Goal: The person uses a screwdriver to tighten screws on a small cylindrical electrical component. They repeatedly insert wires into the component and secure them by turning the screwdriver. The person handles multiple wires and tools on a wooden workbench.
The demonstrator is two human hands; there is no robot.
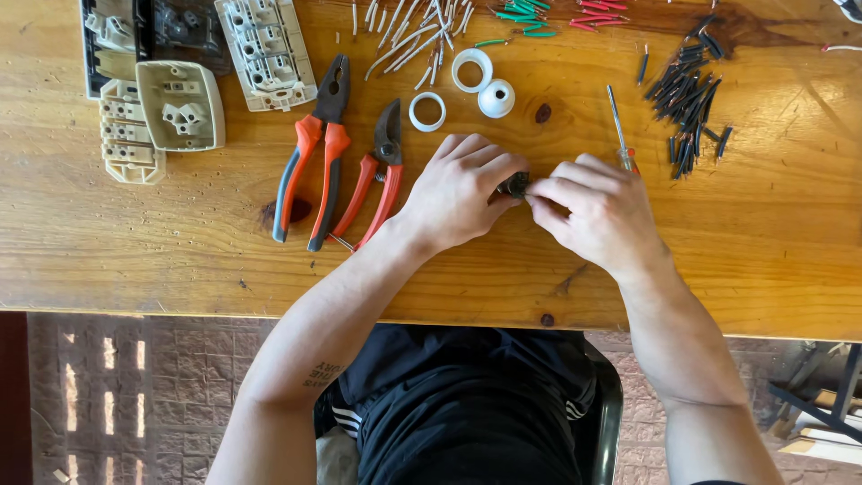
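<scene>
— Hands first: where are they, seen from the head camera?

— Both meet near the middle of the wooden worktop [135, 260]. The left hand [460, 190] and the right hand [594, 208] pinch a small dark part [516, 184] between their fingertips, each clenched around one end of it.

— What is the part?

— Too hidden by the fingers to tell; only a dark, rounded bit shows.

— And around them?

— Just left of the left hand lie red-handled cutters [375, 180], then orange-and-grey pliers [312, 153]. Toward the far edge sit two white rings [427, 111] and a white domed cap [496, 98]. A thin screwdriver [618, 126] lies just beyond the right hand, and black wire offcuts [690, 94] are strewn toward the far right corner. Beige socket housings [180, 103] fill the far left corner; white, green and red wire pieces [422, 36] line the far edge.
</scene>
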